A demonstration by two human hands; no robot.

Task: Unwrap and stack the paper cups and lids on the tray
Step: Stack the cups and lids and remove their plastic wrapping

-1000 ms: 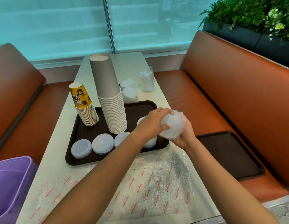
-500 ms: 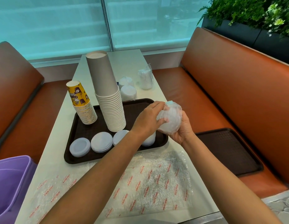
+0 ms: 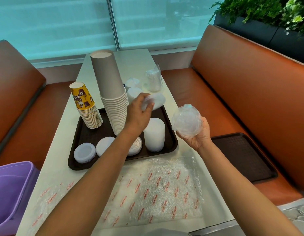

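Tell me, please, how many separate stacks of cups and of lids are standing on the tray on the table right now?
Cup stacks: 2, the yellow printed stack and the tall grey stack.
Lid stacks: 4, at and.
Total: 6 stacks on the tray.

Yellow cup (image 3: 81, 97) on top of the shorter stack: dark letters partly visible, reading roughly "OHS", the rest of the word cut off; coffee bean and cup drawings beside them.
Clear plastic sheet (image 3: 158, 189) on the table: one short red word repeated in rows, too blurred to read.
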